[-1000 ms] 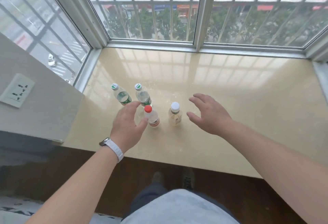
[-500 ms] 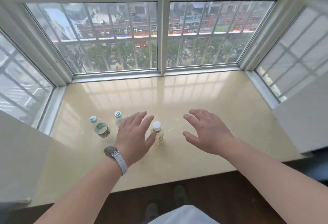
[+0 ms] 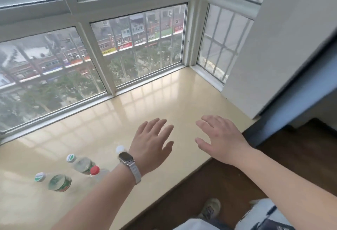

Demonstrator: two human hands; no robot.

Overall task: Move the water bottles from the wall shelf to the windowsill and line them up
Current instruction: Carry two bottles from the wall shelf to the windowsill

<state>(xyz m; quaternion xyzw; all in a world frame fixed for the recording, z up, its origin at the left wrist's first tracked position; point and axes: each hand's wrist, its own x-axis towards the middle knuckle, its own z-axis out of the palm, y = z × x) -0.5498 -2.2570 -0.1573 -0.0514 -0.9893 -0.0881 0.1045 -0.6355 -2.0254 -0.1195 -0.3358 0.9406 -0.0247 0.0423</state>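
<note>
Several small water bottles stand on the beige windowsill [image 3: 164, 102] at the lower left. Two have green-and-white caps: one at the far left [image 3: 56, 182], one behind it [image 3: 80, 163]. A red-capped bottle [image 3: 97, 172] stands beside my left forearm. Of a white-capped bottle [image 3: 120, 149] only the cap shows above my wrist. My left hand [image 3: 151, 144], with a watch on the wrist, hovers open to the right of the bottles. My right hand [image 3: 220, 138] is open too, over the sill's right part. Both hold nothing.
Barred windows [image 3: 138, 47] close the sill at the back and at the right. A white wall block [image 3: 273, 47] and a dark blue frame [image 3: 291, 102] stand at the right end. Dark wooden floor [image 3: 200, 193] and my shoes lie below the front edge.
The view has swung to the right, so the bottles now sit at the lower left. Both hands have moved right, away from the bottles, still open.
</note>
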